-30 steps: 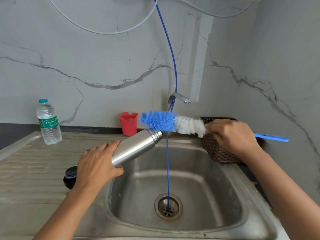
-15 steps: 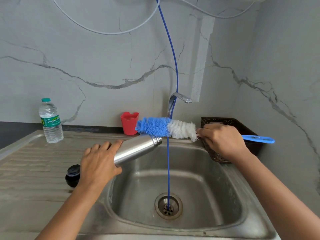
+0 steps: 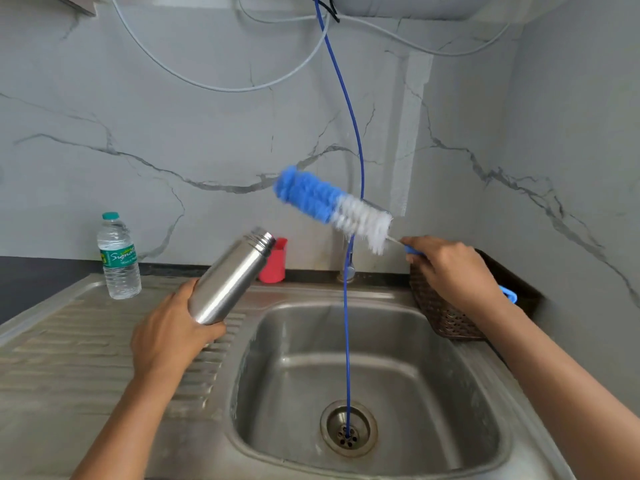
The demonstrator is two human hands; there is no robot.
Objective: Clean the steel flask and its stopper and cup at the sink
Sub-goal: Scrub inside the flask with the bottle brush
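L hand (image 3: 169,337) over left rim of sink (image 3: 408,299), fingers wrapped round base of flask (image 3: 230,277). Flask tilted, open mouth up and to the right, clear of rim. R hand (image 3: 450,271) above sink's back-right corner, fingers closed on handle of brush (image 3: 332,206). Bristles in air over sink's back edge, open gap to flask mouth. Basket (image 3: 446,317) on sink's right rim. Hose (image 3: 346,341) hangs mid-basin to the drain.

Left forearm (image 3: 135,414) and right forearm (image 3: 561,379) are both bare right up to the frame edge, same deal for the left hand (image 3: 166,337) and right hand (image 3: 453,271).
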